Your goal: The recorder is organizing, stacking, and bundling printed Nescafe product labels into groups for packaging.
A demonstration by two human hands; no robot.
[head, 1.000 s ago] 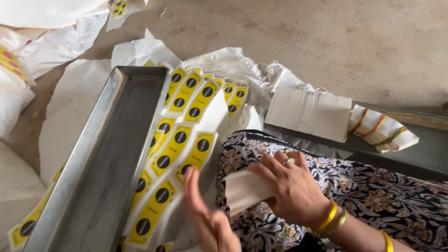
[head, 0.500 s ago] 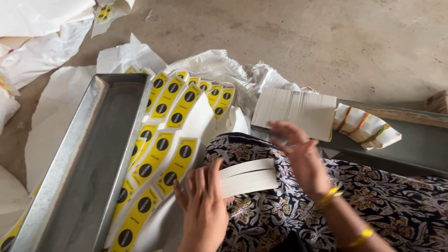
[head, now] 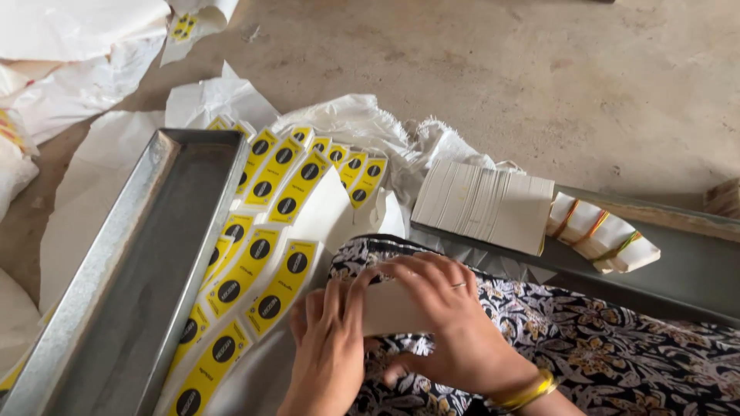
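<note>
Both of my hands close around a small stack of white cards (head: 389, 306) on my patterned lap: my left hand (head: 327, 354) presses its near left edge, my right hand (head: 443, 323) wraps over it from the right. Left of them, yellow labels with black dots (head: 262, 231) fan out beside a long metal tray (head: 131, 285). Farther right, a loose white card stack (head: 486, 204) and a rubber-banded bundle (head: 605, 235) rest on a second tray (head: 678, 270).
</note>
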